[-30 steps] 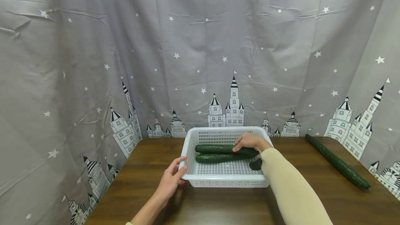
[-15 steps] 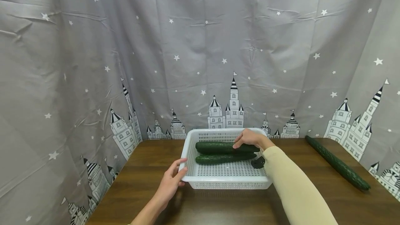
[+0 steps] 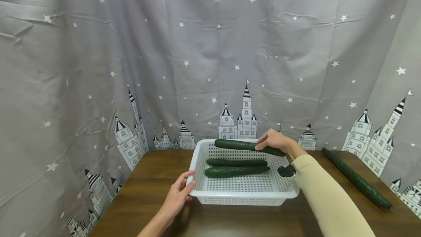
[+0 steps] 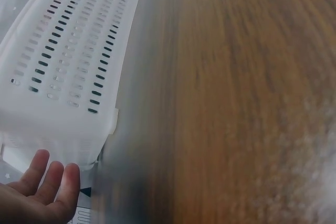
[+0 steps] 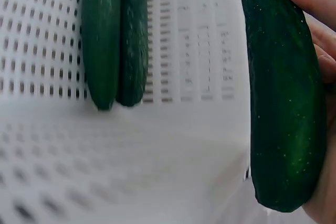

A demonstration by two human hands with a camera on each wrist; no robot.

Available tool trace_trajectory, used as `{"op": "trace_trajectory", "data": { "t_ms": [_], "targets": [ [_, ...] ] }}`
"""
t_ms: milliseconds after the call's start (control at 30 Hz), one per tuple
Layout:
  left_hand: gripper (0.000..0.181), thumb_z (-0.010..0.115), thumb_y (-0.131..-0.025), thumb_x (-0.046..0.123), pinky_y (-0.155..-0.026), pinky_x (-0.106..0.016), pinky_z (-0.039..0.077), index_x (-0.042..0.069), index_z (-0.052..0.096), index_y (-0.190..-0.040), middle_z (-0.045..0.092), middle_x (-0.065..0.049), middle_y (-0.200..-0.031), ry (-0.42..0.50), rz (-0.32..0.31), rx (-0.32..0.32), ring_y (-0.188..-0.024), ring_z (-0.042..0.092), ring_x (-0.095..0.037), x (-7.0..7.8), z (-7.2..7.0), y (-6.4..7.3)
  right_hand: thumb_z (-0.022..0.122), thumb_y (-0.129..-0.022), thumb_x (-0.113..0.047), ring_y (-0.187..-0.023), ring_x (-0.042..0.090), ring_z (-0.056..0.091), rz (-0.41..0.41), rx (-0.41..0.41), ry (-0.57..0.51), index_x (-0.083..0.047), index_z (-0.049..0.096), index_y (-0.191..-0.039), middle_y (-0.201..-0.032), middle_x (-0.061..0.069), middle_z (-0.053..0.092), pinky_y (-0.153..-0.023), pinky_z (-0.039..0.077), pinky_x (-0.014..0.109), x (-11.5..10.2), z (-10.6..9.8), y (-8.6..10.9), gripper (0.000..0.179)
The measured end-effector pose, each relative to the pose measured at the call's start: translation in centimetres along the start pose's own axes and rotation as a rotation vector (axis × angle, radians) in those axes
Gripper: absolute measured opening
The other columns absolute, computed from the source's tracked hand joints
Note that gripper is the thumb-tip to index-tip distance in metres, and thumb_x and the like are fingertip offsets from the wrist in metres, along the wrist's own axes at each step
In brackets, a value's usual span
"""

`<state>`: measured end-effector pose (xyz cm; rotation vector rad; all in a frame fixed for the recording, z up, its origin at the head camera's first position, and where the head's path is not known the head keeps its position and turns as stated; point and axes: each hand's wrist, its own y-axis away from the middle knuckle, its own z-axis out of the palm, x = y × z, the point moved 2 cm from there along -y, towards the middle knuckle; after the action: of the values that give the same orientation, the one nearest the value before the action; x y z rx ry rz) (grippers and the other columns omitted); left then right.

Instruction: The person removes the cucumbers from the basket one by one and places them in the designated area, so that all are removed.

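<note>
My right hand grips a long dark green cucumber near its right part, above the back of a white plastic basket. Seen from the right wrist, the cucumber fills the right side, with the thumb and fingers around it. Two more cucumbers lie side by side on the basket floor. At the basket's left rim my left hand holds on, thumb and index finger at the edge. Its other fingers show beside the basket's outer wall in the left wrist view.
Another cucumber lies slantwise on the brown wooden table, to the right of the basket. Behind the table hangs a grey curtain printed with stars and castles. A dark device is at the right wrist.
My right hand has lifted a cucumber up and to the right out of the basket's floor, showing another one that lay behind. The left hand stays at the rim.
</note>
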<state>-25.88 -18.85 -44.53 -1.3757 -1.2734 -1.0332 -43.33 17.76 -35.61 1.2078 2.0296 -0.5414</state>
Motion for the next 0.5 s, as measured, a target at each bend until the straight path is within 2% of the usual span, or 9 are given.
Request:
{"op": "trace_trajectory", "data": {
  "t_ms": [167,267,400,500],
  "targets": [
    [0.04,0.061,-0.101,0.021,-0.07,-0.031,0.051,0.016,0.054,-0.139,0.062,-0.019,-0.119,-0.003,-0.006,0.005,-0.088,0.059,-0.018,0.0,0.0,0.2,0.078,-0.087,-0.025,-0.124,0.043,0.058,-0.007,0.022,-0.014,0.003,0.072,-0.118,-0.128,0.024,0.066,-0.09,0.056,0.044,1.2,-1.4,1.3,0.041],
    [0.04,0.062,-0.101,0.022,-0.071,-0.031,0.051,0.017,0.054,-0.14,0.063,-0.019,-0.119,-0.011,-0.006,0.004,-0.089,0.06,-0.018,0.0,0.0,0.2,0.077,-0.089,-0.026,-0.126,0.043,0.056,0.001,0.052,-0.017,0.003,0.071,-0.12,-0.131,0.025,0.063,-0.093,0.055,0.044,1.9,-2.2,2.1,0.043],
    [0.042,0.062,-0.101,0.024,-0.071,-0.032,0.052,0.017,0.054,-0.141,0.064,-0.02,-0.12,-0.019,-0.002,-0.002,-0.089,0.06,-0.018,0.0,-0.1,0.3,0.075,-0.09,-0.029,-0.132,0.047,0.048,0.017,0.096,0.013,0.003,0.07,-0.122,-0.137,0.028,0.058,-0.104,0.046,0.055,2.4,-3.2,3.3,0.045],
    [0.043,0.062,-0.101,0.026,-0.071,-0.032,0.051,0.018,0.053,-0.142,0.064,-0.019,-0.118,-0.024,0.002,-0.005,-0.088,0.059,-0.018,-0.1,-0.1,0.4,0.074,-0.092,-0.032,-0.135,0.051,0.043,0.031,0.125,0.043,0.003,0.068,-0.124,-0.139,0.03,0.056,-0.107,0.04,0.062,2.8,-3.9,4.4,0.048]
  ]
}}
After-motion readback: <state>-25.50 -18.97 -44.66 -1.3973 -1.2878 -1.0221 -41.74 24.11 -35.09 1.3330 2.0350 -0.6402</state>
